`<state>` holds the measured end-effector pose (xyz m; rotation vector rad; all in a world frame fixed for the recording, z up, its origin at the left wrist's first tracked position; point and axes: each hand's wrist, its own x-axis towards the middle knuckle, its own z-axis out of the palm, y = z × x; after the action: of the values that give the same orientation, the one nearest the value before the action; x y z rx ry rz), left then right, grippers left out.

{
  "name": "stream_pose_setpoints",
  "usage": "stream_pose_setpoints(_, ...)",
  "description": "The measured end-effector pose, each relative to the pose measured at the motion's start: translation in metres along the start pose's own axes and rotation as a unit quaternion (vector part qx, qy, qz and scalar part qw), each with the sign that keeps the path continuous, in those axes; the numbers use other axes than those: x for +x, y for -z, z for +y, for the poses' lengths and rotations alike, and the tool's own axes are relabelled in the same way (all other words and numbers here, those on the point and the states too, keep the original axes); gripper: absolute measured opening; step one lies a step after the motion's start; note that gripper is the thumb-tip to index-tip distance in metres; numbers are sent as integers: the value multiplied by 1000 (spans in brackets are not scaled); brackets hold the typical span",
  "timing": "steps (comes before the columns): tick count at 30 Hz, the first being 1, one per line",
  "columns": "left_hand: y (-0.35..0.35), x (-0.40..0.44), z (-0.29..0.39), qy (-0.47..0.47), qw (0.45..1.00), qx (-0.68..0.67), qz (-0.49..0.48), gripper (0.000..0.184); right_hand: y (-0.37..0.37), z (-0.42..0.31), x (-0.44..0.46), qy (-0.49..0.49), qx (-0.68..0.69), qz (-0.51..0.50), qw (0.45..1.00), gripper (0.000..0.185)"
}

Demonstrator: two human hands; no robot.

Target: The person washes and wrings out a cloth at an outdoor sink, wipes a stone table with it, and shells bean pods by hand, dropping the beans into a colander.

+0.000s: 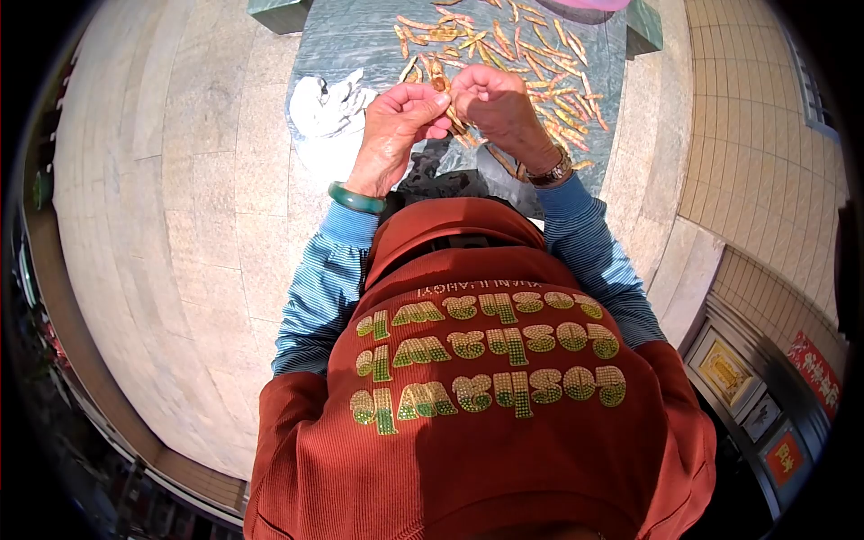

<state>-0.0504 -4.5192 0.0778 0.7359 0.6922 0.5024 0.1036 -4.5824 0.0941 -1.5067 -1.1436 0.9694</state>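
My left hand (396, 130), with a green bangle at its wrist, is closed in a pinch, thumb against fingers. Close beside it, my right hand (506, 110) pinches too, a watch on its wrist. Between the fingertips of both hands is a brownish bean pod (440, 83), partly covered by the fingers. Many yellow, pink and green bean pods (560, 65) lie scattered beyond and to the right of the hands. Some lie under my hands, where they are partly hidden.
The pods lie on a green stone table (346, 45). A crumpled white cloth (328, 103) rests at its left side. At the far right edge is part of a pink basin (598, 4). Green stone stools (281, 13) flank the table on the paved floor (198, 180).
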Motion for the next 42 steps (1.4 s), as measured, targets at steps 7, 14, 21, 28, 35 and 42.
stream_pose_setpoints(7, -1, 4, -7, 20, 999, -20, -15, 10, 0, 21, -1, -28, 60, -5, 998, 7)
stream_pose_setpoints(14, -2, 5, -15, 50, 998, -28, 4, 8, 6, 25, -9, -100, 100, -22, 990, 11)
stream_pose_setpoints(21, -19, 9, -25, 63, 997, 7, 41, 17, 12, 45, -19, -85, 130, -8, 988, 12)
stream_pose_setpoints(28, -20, 23, -61, 32, 997, 29, 67, 14, 20, 79, -32, 46, 75, -15, 996, 11)
stream_pose_setpoints(35, -31, 22, -70, 50, 994, 38, 92, 10, 29, 71, -48, -86, 172, -37, 981, 13)
stream_pose_setpoints(42, -19, 30, -63, 93, 995, 24, 16, 11, 30, 59, -47, -160, 107, -1, 981, 14)
